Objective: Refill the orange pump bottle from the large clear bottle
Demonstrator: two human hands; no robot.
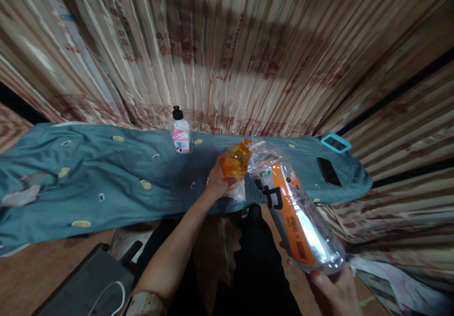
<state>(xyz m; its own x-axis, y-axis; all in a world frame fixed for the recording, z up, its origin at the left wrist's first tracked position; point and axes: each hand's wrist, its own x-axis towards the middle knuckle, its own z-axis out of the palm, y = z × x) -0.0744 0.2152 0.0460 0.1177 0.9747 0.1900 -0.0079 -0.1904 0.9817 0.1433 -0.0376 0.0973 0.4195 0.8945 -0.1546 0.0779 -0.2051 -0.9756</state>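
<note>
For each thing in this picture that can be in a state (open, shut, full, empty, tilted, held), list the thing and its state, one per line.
Orange bottle: held in left hand, uncapped, holds orange liquid.
Clear bottle: tilted, mouth at the orange bottle, right hand under its base.
Pump bottle: upright, capped.
Phone: flat, screen dark.

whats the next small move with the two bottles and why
Probably tip the big clear bottle a little more steeply. The right hand holds its base, its neck already meets the mouth of the small orange bottle gripped in the left hand, and the mouths look aligned.
</note>
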